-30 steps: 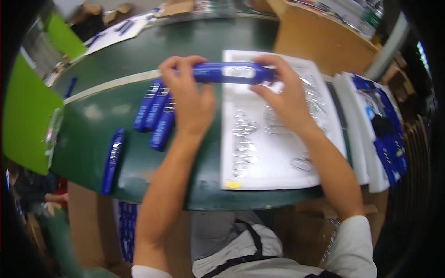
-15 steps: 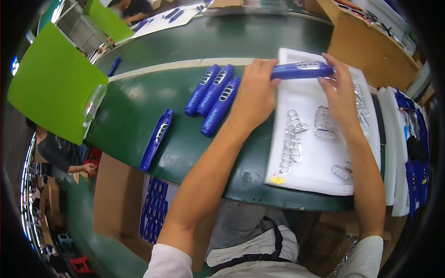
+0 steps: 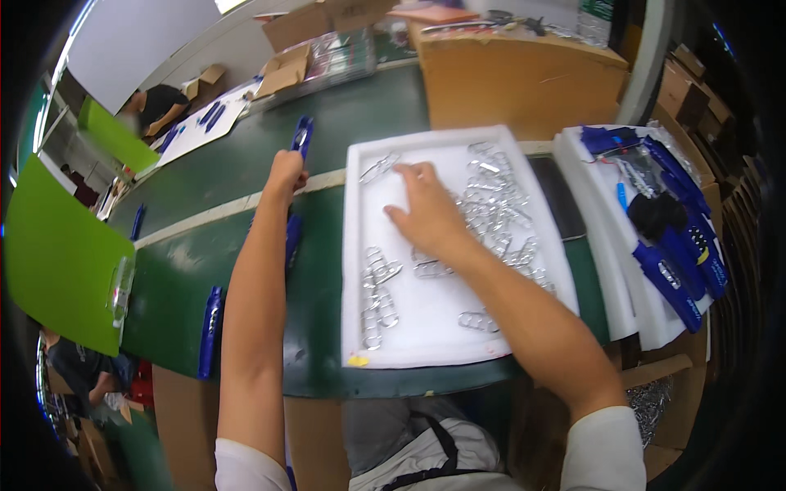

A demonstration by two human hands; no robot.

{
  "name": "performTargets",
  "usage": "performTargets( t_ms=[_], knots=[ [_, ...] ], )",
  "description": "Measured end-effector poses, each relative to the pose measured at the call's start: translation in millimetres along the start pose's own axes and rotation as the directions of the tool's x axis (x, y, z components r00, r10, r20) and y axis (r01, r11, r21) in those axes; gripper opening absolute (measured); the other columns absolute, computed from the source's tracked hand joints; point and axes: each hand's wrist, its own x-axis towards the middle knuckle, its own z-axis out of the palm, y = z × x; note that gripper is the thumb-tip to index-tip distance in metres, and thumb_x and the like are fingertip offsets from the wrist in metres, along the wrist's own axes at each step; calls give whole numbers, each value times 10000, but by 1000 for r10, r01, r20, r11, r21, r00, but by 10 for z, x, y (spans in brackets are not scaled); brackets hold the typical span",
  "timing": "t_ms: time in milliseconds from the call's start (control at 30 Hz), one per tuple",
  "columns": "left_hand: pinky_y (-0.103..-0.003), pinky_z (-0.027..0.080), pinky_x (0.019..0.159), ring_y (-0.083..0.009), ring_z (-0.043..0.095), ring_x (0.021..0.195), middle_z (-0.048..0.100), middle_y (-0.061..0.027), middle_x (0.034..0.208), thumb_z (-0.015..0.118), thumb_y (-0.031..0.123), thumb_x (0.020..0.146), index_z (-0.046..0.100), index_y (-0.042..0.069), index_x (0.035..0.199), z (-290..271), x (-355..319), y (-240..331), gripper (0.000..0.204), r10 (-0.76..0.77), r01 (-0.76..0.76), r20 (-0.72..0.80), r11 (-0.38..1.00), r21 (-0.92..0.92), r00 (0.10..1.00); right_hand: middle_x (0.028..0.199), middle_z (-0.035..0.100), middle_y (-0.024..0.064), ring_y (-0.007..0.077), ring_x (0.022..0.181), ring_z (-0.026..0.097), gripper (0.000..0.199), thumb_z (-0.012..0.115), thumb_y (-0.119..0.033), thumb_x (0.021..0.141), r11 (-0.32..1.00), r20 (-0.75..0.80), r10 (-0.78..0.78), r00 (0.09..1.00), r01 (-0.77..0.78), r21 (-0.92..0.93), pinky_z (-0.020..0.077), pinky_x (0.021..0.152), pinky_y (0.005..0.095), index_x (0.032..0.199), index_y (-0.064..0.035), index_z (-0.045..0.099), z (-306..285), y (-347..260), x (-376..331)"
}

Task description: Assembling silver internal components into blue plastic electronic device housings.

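My left hand [image 3: 288, 172] is closed around a long blue plastic casing [image 3: 303, 135], held upright beyond the pale seam on the green table. My right hand [image 3: 434, 214] reaches over a white foam tray [image 3: 352, 295], thumb and index finger apart, nothing visible between them. Beside its index fingertip lies a clear or chrome ladder-shaped insert [image 3: 380, 167]. More such inserts [image 3: 491, 192] are heaped at the tray's right, with a small group [image 3: 377, 303] at its lower left. Other blue casings [image 3: 292, 237] are mostly hidden behind my left forearm; a single blue casing [image 3: 210, 331] lies left of it.
A dark flat slab [image 3: 559, 196] borders the tray's right side, then stacked foam with blue parts [image 3: 679, 262]. A bright green panel [image 3: 65, 254] stands left, a wooden cabinet [image 3: 524, 90] at the back. Cardboard boxes sit below the edge. Two people are at the left.
My hands have parted: the left carried the blue casing left and away from the tray, the right let go and moved down into the tray. The view has turned right.
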Motion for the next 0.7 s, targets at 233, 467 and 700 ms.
performTargets(
  t_ms=[233,467,700],
  knots=[
    [-327,497,523,-225,587,603,559,-159,891,558,203,954,520,-18,1184,126,363,-132,322,-244,246,-39,965,87,969,1249,546,193,349,1170,571,473,751,-189,840,996,71,-16,997,23,-90,496,974,441,1255,-15,606,-22,-82,-79],
    [-416,538,905,-370,693,966,433,-325,1369,637,129,926,361,-6,1451,215,406,-120,609,16,62,-249,952,300,968,1198,566,193,327,1146,557,388,755,-179,829,981,67,-122,990,130,-141,474,949,437,1156,0,648,15,-43,-114],
    [-453,530,942,-360,687,1086,706,-274,1070,699,132,906,420,18,1414,158,317,-281,591,218,-104,-114,785,610,969,1189,572,176,318,1164,549,383,763,-194,820,981,88,-104,991,117,-156,466,965,433,1145,-21,658,2,-20,-95]
  ],
)
